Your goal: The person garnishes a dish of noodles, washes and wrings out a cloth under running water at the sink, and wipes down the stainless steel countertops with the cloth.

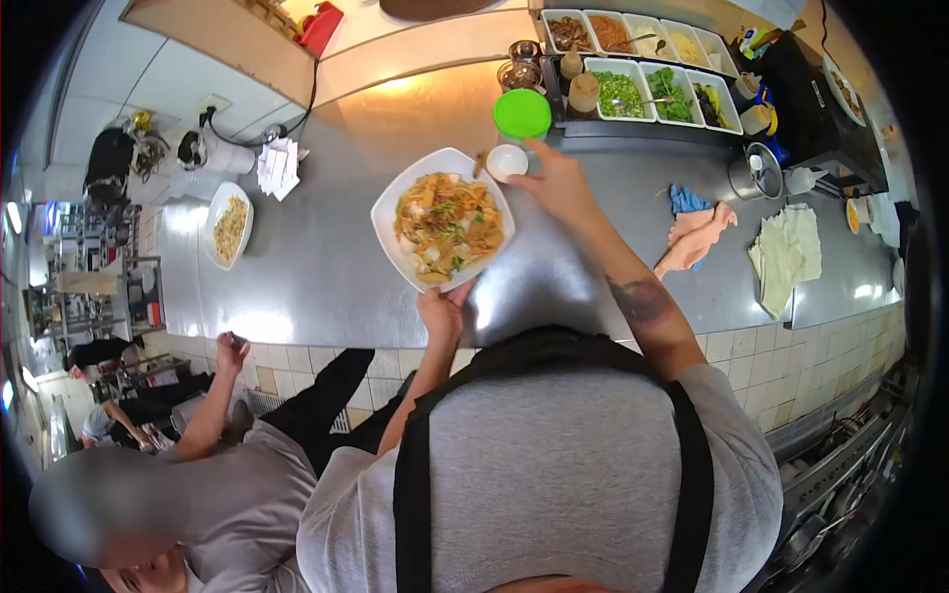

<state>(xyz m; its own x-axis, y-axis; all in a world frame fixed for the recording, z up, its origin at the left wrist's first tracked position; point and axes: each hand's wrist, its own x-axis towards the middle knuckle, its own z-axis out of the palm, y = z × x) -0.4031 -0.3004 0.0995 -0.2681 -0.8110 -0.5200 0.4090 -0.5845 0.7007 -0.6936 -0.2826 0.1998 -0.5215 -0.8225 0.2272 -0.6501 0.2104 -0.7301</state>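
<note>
A white square bowl (386, 212) full of a stir-fried noodle or vegetable dish (447, 225) is at the middle of the steel counter. My left hand (442, 314) grips its near edge, with part of the fingers hidden under the rim. Just past the bowl's right corner, my right hand (559, 186) has thumb and fingers around a small white cup (508, 163); what the cup contains is hard to make out. Right behind that cup stands a tub with a bright green top (522, 115).
White trays of chopped toppings (621, 89) line the back right, beside squeeze bottles (583, 93). Cloths (786, 259) lie on the right. A white dish of food (230, 225) and paper slips (280, 168) are at left. A co-worker (232, 465) stands close on my left.
</note>
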